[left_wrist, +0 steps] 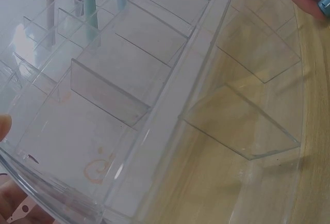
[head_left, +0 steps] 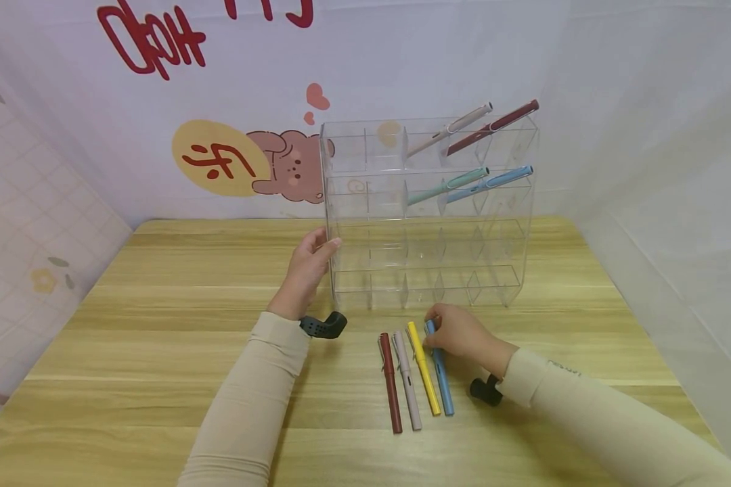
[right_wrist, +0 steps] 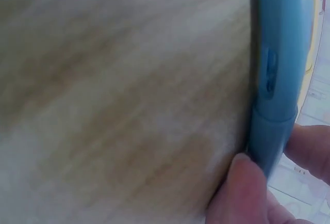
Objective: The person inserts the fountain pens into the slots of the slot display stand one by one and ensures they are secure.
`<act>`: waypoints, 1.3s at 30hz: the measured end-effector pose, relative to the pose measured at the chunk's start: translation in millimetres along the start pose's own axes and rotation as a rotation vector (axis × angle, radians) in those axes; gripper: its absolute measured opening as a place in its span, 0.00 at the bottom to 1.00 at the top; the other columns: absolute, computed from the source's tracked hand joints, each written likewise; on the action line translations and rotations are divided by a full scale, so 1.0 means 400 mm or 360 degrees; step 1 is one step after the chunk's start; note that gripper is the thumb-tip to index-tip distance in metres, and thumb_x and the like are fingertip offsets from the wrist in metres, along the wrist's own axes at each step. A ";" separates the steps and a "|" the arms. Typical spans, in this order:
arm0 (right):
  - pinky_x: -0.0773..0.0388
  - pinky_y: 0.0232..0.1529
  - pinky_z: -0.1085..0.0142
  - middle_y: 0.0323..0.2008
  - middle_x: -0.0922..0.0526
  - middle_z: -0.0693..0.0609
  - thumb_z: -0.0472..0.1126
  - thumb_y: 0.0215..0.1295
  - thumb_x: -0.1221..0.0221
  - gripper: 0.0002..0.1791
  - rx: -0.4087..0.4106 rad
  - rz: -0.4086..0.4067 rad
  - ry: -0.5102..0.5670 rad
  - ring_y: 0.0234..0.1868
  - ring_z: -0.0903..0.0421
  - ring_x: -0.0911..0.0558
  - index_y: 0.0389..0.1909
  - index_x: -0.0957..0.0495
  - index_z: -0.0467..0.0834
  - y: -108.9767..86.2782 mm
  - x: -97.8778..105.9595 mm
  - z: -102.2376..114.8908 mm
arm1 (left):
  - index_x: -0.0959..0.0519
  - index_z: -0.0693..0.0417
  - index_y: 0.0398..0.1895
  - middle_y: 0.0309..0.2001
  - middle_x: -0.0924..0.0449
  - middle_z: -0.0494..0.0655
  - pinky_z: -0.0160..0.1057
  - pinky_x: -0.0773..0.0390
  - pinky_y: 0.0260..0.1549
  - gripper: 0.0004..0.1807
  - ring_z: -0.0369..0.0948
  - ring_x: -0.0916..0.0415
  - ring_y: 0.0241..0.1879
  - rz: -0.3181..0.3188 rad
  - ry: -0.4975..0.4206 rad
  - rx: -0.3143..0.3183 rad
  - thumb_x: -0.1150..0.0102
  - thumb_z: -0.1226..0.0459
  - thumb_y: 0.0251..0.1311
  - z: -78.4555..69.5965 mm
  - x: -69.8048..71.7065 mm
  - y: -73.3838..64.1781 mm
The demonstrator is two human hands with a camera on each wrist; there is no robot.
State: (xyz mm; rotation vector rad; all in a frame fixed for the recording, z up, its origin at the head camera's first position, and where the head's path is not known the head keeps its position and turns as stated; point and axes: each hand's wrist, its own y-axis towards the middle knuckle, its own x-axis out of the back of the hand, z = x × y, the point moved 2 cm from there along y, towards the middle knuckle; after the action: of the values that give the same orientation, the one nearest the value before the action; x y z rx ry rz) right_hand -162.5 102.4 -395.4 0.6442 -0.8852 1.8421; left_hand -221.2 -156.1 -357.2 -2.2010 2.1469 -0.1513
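Note:
My left hand [head_left: 306, 272] grips the left side of a clear acrylic pen rack [head_left: 327, 203], its thumb at the front edge. The left wrist view has its fingers [left_wrist: 23, 203] at the rack's side panel. In front of the rack, my right hand [head_left: 459, 331] pinches the upper end of a blue pen [head_left: 443, 385] between thumb and fingers. That pen appears close up in the right wrist view, lying along the wooden tabletop. Left of it lie a yellow pen [head_left: 425, 372], a pale grey pen [head_left: 409, 385] and a dark red pen [head_left: 392, 389], roughly side by side.
In the rack's upper two tiers lean a pale pen [head_left: 463, 122], a dark red pen [head_left: 499, 126], a mint green pen [head_left: 453, 184] and a light blue pen [head_left: 499, 180]. A white printed cloth [head_left: 438, 54] hangs behind the wooden table [head_left: 158, 325].

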 end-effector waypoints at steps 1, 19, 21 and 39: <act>0.23 0.35 0.61 0.36 0.19 0.44 0.34 0.52 0.32 0.17 0.0000 0.0001 0.0012 0.32 0.54 0.23 0.43 0.24 0.35 0.000 0.000 -0.001 | 0.39 0.54 0.71 0.68 0.37 0.50 0.52 0.38 0.64 0.30 0.46 0.39 0.67 -0.0003 0.0000 0.0003 0.47 0.56 0.69 0.000 0.000 0.000; 0.24 0.26 0.64 0.37 0.21 0.41 0.30 0.49 0.36 0.17 -0.0025 -0.0025 0.0438 0.29 0.54 0.23 0.42 0.27 0.34 0.001 0.008 -0.022 | 0.38 0.53 0.70 0.68 0.36 0.49 0.52 0.38 0.64 0.29 0.46 0.39 0.67 0.0002 -0.0014 -0.0006 0.48 0.57 0.69 0.005 0.000 0.004; 0.24 0.25 0.64 0.36 0.22 0.40 0.29 0.50 0.38 0.17 -0.0009 -0.0034 0.0482 0.28 0.54 0.24 0.43 0.27 0.33 -0.001 0.014 -0.020 | 0.38 0.54 0.70 0.68 0.36 0.50 0.53 0.38 0.64 0.29 0.47 0.39 0.67 0.0002 -0.0014 -0.0011 0.48 0.57 0.69 0.004 0.000 0.005; 0.17 0.33 0.54 0.45 0.28 0.37 0.32 0.60 0.42 0.22 0.0041 -0.0155 0.0733 0.28 0.54 0.20 0.55 0.33 0.31 -0.022 0.106 0.004 | 0.37 0.52 0.70 0.67 0.36 0.48 0.52 0.38 0.65 0.28 0.46 0.39 0.67 0.0004 -0.0001 0.0002 0.47 0.56 0.69 0.004 -0.002 0.004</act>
State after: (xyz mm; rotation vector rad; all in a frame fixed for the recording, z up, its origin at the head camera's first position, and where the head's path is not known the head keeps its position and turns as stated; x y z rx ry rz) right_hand -171.5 126.1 -360.0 0.2519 -0.5164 1.8118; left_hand -222.7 -155.4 -359.2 -2.1971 2.1489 -0.1514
